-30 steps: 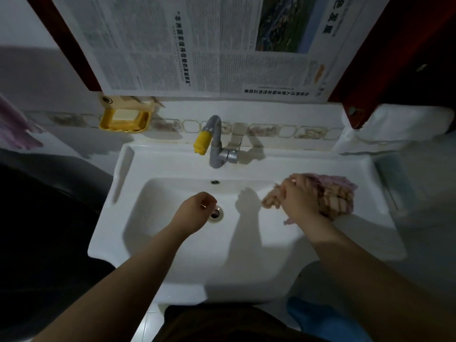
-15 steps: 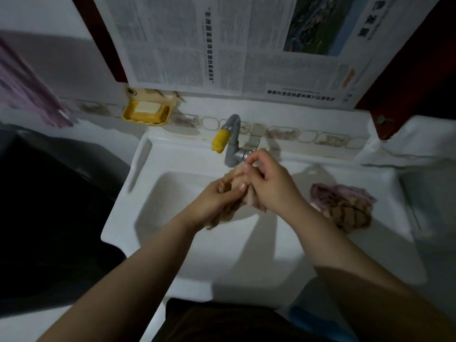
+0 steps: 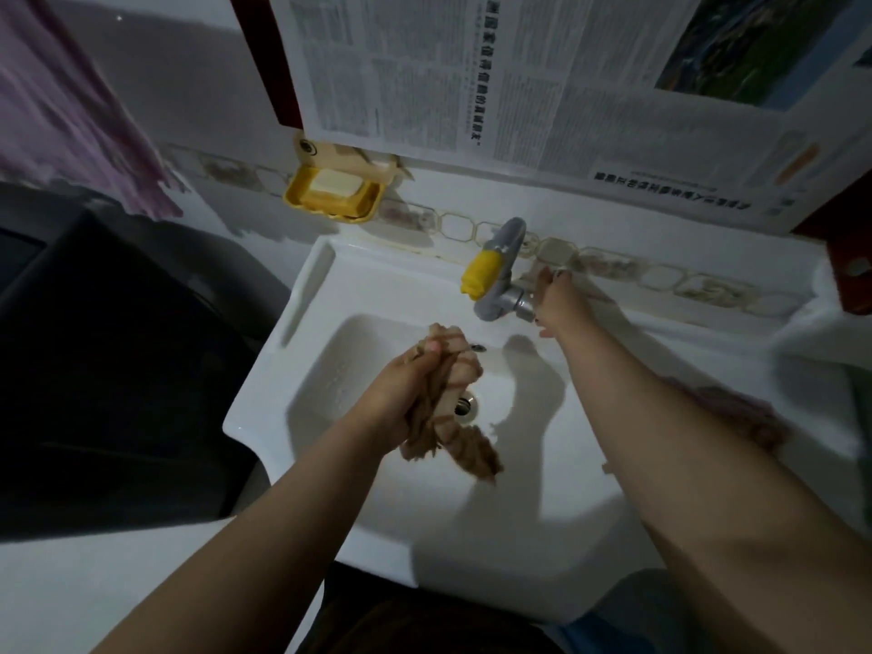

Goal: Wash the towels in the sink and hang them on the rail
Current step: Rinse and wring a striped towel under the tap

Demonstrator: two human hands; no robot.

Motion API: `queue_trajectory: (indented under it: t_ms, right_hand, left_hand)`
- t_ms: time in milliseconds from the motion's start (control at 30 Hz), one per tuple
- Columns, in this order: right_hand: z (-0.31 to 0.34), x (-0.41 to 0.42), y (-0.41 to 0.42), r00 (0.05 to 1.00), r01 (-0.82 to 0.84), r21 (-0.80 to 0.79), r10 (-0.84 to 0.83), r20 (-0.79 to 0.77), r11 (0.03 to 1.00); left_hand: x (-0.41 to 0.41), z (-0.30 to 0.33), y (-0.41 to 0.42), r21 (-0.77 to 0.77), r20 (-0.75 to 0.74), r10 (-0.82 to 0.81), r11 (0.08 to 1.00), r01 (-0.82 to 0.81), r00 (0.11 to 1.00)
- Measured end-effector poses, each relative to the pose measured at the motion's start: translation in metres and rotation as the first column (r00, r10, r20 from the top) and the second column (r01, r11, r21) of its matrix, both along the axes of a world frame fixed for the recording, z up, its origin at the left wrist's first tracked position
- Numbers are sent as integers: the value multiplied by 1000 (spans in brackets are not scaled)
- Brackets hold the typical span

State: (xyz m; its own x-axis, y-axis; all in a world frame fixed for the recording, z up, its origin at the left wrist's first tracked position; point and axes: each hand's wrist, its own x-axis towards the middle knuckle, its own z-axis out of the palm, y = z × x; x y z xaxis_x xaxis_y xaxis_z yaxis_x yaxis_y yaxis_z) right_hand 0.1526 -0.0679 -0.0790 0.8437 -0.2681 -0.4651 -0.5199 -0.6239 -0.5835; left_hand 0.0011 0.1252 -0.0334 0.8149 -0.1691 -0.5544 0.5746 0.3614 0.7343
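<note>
Head view: one white sink (image 3: 264, 394), one tap (image 3: 500, 276) with a yellow spout tip at the basin's 12 o'clock, one drain at basin centre. Towels counted: three in sight. One brown towel (image 3: 453, 417) bunched in the left hand (image 3: 406, 394), over the basin just at 9 o'clock of the drain. Its long axis runs roughly 12 to 5 o'clock: short upper end sticks out above the fist toward the tap, longer lower end hangs down toward the basin front, tail fanning out at 5 o'clock. Left grip is clamped tight around the middle of that towel.

Second towel (image 3: 736, 413), pinkish-brown, lies crumpled on the sink's rim at 3 o'clock, partly hidden behind the right forearm; blurred, so its direction is unclear. Third, a pink towel (image 3: 66, 110), hangs at the wall at 10 o'clock; what it hangs from is out of frame.

Right hand (image 3: 559, 295) is at the tap's valve body at 1 o'clock, fingers curled around the handle area; cannot tell whether that grip is actually tight on it.

One yellow soap dish (image 3: 332, 193) with one white bar on the wall at 11 o'clock. One newspaper sheet (image 3: 519, 77) is fixed above the sink.
</note>
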Motion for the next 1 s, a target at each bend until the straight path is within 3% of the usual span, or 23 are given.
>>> queue_trajectory:
  t_ms: [100,200,733,1000]
  right_hand:
    - [-6,2,-3,993,-5,-142,21,112,990]
    - [-10,-1,-6,984,-10,-185,42,172,983]
    - [-79,15,-34,965,94,119,-120,233,988]
    - [-52,-2,-20,959,154,162,-186,212,975]
  left_hand:
    - [8,2,-1,-100,-62,27,994,-33,998]
    - [13,6,-4,-145,-91,32,988,-45,995]
    - [22,20,-10,-262,-94,-4,965,-21,996]
    - [21,21,-10,-314,-88,-3,949,-25,996]
